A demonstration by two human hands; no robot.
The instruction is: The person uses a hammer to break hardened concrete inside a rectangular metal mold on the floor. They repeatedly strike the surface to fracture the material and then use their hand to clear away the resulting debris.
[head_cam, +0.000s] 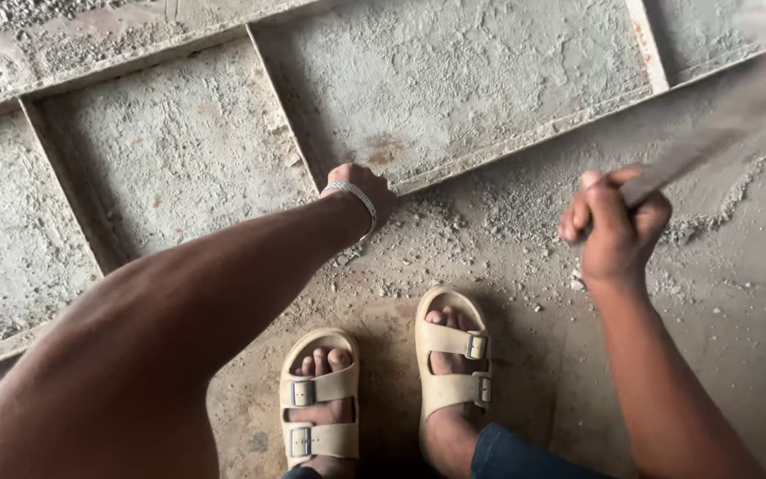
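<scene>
Two hands: left hand grips grey mould frame; right hand clasps blade.

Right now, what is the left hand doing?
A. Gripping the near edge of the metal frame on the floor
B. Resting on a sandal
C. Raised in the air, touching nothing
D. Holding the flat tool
A: the left hand, a bracelet at its wrist, grips the near rim of the metal frame, while the right hand holds the blurred flat tool.
</scene>
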